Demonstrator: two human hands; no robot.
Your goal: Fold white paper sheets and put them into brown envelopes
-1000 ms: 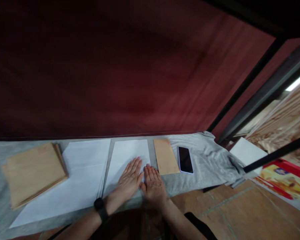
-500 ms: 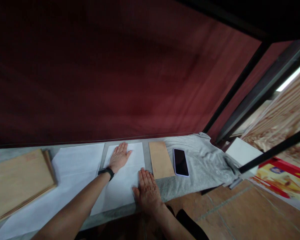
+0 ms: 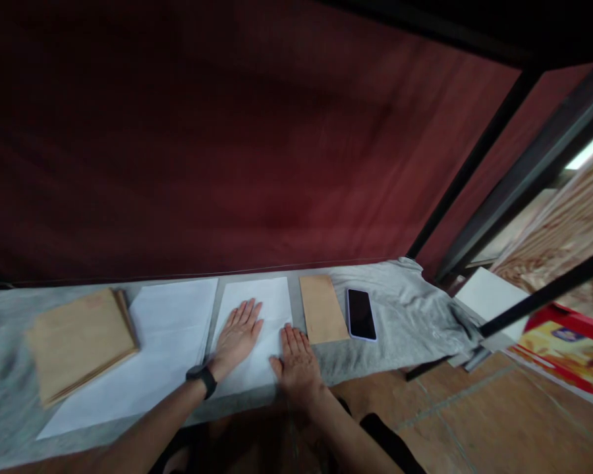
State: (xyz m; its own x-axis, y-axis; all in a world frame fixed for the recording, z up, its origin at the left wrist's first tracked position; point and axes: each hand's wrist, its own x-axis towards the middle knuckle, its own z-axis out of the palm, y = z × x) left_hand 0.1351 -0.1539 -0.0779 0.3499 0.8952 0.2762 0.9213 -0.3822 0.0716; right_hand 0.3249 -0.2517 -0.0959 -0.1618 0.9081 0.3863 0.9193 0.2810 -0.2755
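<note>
A white sheet of paper (image 3: 269, 296) lies on the grey cloth in front of me. My left hand (image 3: 238, 334), with a black watch on its wrist, rests flat on the middle of this sheet, fingers stretched out. Along the sheet's right edge lies my right hand (image 3: 298, 365), palm down with its fingers extended and the thumb apart. Just right of that hand is a brown envelope (image 3: 323, 309). To the left are more white sheets (image 3: 172, 329), partly covered by a stack of brown envelopes (image 3: 86, 339).
A phone (image 3: 361, 315) in a pale purple case lies right of the single envelope. The grey cloth (image 3: 405, 316) covers the narrow bench. Behind it hangs a dark red panel (image 3: 257, 164). A dark metal bar (image 3: 548, 289) and a red-and-yellow box (image 3: 568, 349) are at the right.
My left hand has slid down the white sheet toward me. My right hand remains at the sheet's right edge. The whole view has shifted slightly.
</note>
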